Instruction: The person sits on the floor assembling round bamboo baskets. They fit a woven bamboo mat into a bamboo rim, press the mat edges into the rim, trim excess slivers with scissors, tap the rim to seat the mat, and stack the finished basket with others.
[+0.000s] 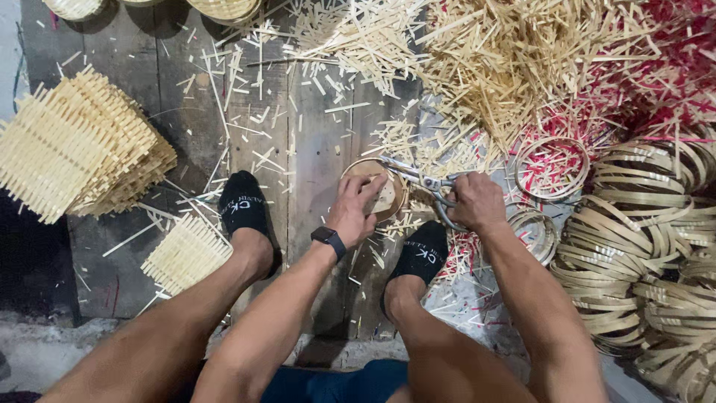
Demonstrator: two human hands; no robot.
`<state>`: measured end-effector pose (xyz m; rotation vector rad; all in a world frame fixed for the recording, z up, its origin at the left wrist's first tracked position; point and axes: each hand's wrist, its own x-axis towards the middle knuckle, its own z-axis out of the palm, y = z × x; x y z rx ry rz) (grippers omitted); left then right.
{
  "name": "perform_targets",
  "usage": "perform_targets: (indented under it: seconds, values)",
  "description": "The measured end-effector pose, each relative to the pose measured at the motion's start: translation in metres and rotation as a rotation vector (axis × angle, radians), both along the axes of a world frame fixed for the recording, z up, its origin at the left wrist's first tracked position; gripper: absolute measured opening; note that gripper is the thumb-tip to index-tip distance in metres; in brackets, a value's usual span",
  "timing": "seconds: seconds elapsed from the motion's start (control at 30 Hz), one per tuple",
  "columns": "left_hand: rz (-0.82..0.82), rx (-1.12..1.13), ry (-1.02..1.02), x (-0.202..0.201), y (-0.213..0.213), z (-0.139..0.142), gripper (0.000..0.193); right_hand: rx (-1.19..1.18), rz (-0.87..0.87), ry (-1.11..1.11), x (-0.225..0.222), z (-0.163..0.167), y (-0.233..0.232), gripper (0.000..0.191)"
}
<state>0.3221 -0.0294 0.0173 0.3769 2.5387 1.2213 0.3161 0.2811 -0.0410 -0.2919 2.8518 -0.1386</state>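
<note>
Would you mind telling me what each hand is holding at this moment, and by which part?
The right hand grips metal scissors by their handle loops. The left hand holds a small round woven bamboo piece from above, fingers pressed on its face near the rim.

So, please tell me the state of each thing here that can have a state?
Left hand: pressing on the round basket.
Right hand: gripping the scissors.
Scissors: blades open, at the basket's rim.
Round basket: flat on the floor, partly covered.
Bamboo rings: stacked in piles.
Woven mats: piled, edges untrimmed.
</note>
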Motion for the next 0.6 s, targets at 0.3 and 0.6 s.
perform_targets:
  seconds: [0.3,0.6]
  values:
    - [-0.101,-0.045,0.080,-0.004,-0.007,-0.010,0.087,0.044,-0.017,-0.106,-0.015,0.032,-0.002,0.057]
    - [-0.276,-0.157,-0.022,-0.023,-0.011,0.002,0.083,0.063,0.043,-0.039,-0.009,0.013,0.008,0.030]
